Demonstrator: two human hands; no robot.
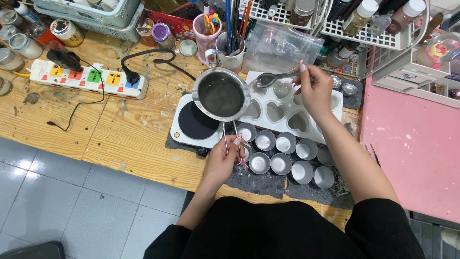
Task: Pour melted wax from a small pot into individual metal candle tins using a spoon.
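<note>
Nearest me, my left hand (225,160) is clenched on the wire handle of the small metal pot (221,94), held above the hot plate (184,132). Farther off, my right hand (314,88) pinches a spoon (268,79) over the white heart mould (287,112) beside the pot's rim.

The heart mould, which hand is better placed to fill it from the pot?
Probably the left hand: it grips the handle of the metal pot, whose rim overlaps the white heart mould. The right hand holds a spoon.
</note>
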